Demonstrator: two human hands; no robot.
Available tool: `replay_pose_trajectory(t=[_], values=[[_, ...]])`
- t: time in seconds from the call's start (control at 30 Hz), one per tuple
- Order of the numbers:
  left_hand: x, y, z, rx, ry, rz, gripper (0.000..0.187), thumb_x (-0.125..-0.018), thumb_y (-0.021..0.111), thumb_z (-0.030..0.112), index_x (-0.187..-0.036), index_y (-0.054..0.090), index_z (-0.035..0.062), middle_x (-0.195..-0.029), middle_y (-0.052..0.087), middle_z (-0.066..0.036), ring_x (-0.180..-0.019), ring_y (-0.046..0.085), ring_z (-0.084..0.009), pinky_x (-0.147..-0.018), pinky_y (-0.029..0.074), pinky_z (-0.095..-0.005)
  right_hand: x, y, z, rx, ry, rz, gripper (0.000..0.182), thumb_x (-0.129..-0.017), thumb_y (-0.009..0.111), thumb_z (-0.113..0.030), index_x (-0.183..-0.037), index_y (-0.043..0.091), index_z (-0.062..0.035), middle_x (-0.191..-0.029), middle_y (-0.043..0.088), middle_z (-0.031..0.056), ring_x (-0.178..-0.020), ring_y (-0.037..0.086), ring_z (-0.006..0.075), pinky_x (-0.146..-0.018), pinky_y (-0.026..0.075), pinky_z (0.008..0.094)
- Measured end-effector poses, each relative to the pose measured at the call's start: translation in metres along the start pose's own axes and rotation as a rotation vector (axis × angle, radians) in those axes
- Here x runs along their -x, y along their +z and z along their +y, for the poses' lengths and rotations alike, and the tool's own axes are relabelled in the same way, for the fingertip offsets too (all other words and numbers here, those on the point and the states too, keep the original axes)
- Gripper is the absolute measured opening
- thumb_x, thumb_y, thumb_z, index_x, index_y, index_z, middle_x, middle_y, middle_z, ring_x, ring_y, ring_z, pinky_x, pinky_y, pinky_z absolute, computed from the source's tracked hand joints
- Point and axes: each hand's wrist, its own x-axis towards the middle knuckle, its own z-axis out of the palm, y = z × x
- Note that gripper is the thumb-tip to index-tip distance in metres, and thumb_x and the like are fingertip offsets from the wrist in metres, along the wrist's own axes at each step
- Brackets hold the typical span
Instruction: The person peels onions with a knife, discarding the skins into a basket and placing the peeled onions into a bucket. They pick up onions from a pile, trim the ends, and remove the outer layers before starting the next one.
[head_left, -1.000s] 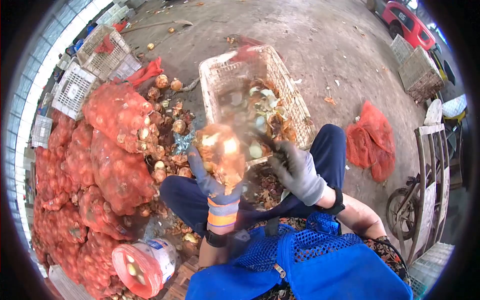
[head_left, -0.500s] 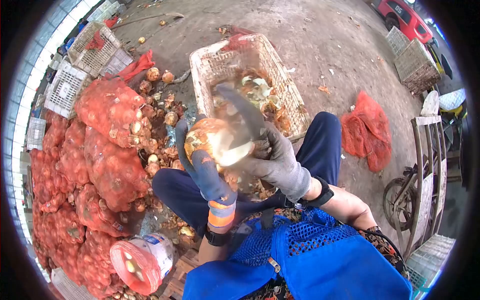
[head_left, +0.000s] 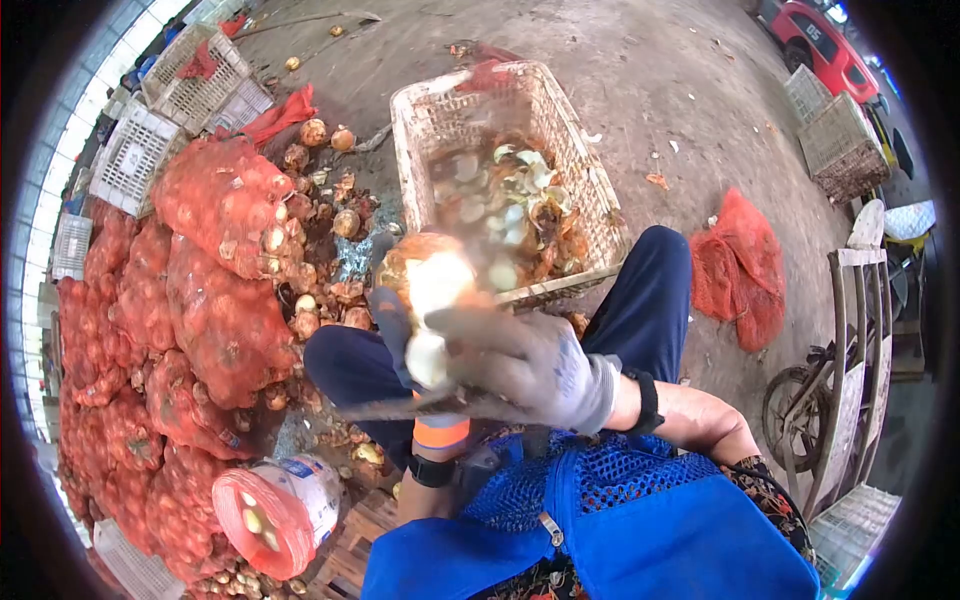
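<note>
My left hand [head_left: 394, 322], in a blue-grey glove with an orange cuff, grips a large onion [head_left: 412, 258] above my lap. Brown skin covers the onion's upper left, while its right side is bare and glaring white. My right hand [head_left: 535, 368], in a grey glove, is closed and blurred against the onion's lower right. It holds a knife [head_left: 385, 408], whose smeared blade points left below the onion, across my left wrist. A pale onion layer [head_left: 428, 360] hangs between the two hands. Beyond them stands a plastic crate [head_left: 412, 150] with onion peelings [head_left: 540, 185] inside.
Red mesh sacks of onions [head_left: 225, 205] are piled at left, with loose onions [head_left: 346, 223] beside them. A bucket [head_left: 310, 495] with pale pieces stands at lower left. An empty-looking red net [head_left: 740, 265] lies at right, near a wooden-framed cart [head_left: 845, 370]. More crates [head_left: 135, 165] stand behind the sacks.
My right hand has turned over; the knife blade swung from pointing up over the crate to pointing left below the onion. The pale layer now hangs lower. My left hand still holds the onion.
</note>
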Motion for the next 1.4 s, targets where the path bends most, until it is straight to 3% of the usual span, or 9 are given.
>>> replay_pose_trajectory(t=[0.4,0.57,0.73,0.8,0.93,1.0,1.2,1.27,1.4], values=[[0.033,0.017,0.028,-0.66,0.486,-0.396,0.064,-0.093,0.045,0.043,-0.14,0.027,0.0046,-0.131,0.045,-0.018,-0.116,0.048,-0.029,-0.095,0.044,-0.0411,0.013,0.026,0.0,-0.259,0.045,0.077,0.038,-0.071,0.077,-0.018,-0.101,0.056,-0.008,-0.107,0.057,0.0141,-0.081,0.062,0.0255,-0.068,0.052,0.0344],[0.007,0.047,0.053,-0.719,0.699,-0.037,0.065,-0.092,0.047,0.043,-0.14,0.027,0.0037,-0.131,0.045,-0.019,-0.115,0.049,-0.0298,-0.094,0.045,-0.0412,0.016,0.009,-0.012,-0.359,0.03,-0.085,0.038,-0.068,0.071,-0.014,-0.102,0.055,-0.0082,-0.105,0.057,0.0113,-0.081,0.063,0.0278,-0.062,0.053,0.0353],[-0.015,0.059,0.067,-0.082,0.561,0.077,0.073,-0.086,0.054,0.051,-0.141,0.028,0.0115,-0.134,0.044,-0.017,-0.116,0.05,-0.0351,-0.081,0.054,-0.045,-0.014,-0.044,0.036,-0.625,1.049,0.162,0.041,-0.091,0.056,-0.029,-0.117,0.054,0.003,-0.102,0.063,0.0086,-0.088,0.062,0.0168,-0.075,0.05,0.0289],[-0.015,0.064,0.071,-0.167,0.648,0.026,0.079,-0.085,0.054,0.047,-0.14,0.025,-0.0014,-0.131,0.044,-0.023,-0.119,0.047,-0.0313,-0.101,0.038,-0.0438,0.003,-0.049,0.056,-0.651,0.967,0.086,0.04,-0.094,0.05,-0.038,-0.111,0.054,-0.0026,-0.07,0.054,0.0006,-0.056,0.054,0.0082,-0.046,0.043,0.0215],[-0.018,0.064,0.072,-0.229,0.707,0.061,0.081,-0.085,0.053,0.048,-0.141,0.023,-0.0022,-0.132,0.043,-0.023,-0.119,0.047,-0.032,-0.1,0.039,-0.0435,0.003,-0.049,0.035,-0.768,1.035,0.088,0.038,-0.095,0.047,-0.037,-0.112,0.052,-0.0029,-0.071,0.056,0.0024,-0.056,0.056,0.0094,-0.045,0.044,0.0214],[-0.018,0.062,0.074,-0.227,0.662,0.062,0.082,-0.085,0.053,0.049,-0.141,0.022,-0.003,-0.132,0.044,-0.024,-0.118,0.047,-0.0321,-0.098,0.041,-0.0429,-0.013,-0.064,0.014,-0.861,1.074,-0.188,0.037,-0.096,0.044,-0.027,-0.128,0.052,-0.0097,-0.109,0.059,0.0083,-0.07,0.061,0.0185,-0.066,0.049,0.0259],[-0.017,0.07,0.075,-0.245,0.705,0.062,0.08,-0.085,0.053,0.048,-0.141,0.025,-0.0023,-0.13,0.046,-0.024,-0.116,0.049,-0.0313,-0.097,0.042,-0.0418,-0.005,-0.038,0.009,-0.392,0.837,-0.221,0.018,-0.092,0.054,-0.018,-0.104,0.058,-0.0048,-0.073,0.059,0.0155,-0.068,0.062,0.0241,-0.06,0.046,0.0348],[-0.018,0.065,0.074,-0.226,0.691,0.018,0.079,-0.085,0.054,0.047,-0.14,0.026,-0.002,-0.129,0.046,-0.024,-0.115,0.05,-0.0309,-0.097,0.042,-0.0416,-0.004,-0.037,0.012,-0.267,0.756,-0.235,0.021,-0.095,0.049,-0.016,-0.109,0.056,-0.0019,-0.06,0.053,0.0016,-0.055,0.054,0.0089,-0.05,0.046,0.0262],[-0.017,0.067,0.073,-0.205,0.655,-0.03,0.076,-0.084,0.057,0.042,-0.139,0.028,-0.0013,-0.127,0.048,-0.022,-0.113,0.052,-0.0299,-0.095,0.043,-0.0412,-0.008,-0.039,0.01,-0.265,0.735,-0.272,0.019,-0.095,0.05,-0.015,-0.109,0.056,-0.0039,-0.06,0.054,0.0026,-0.054,0.055,0.0096,-0.05,0.046,0.0266]])
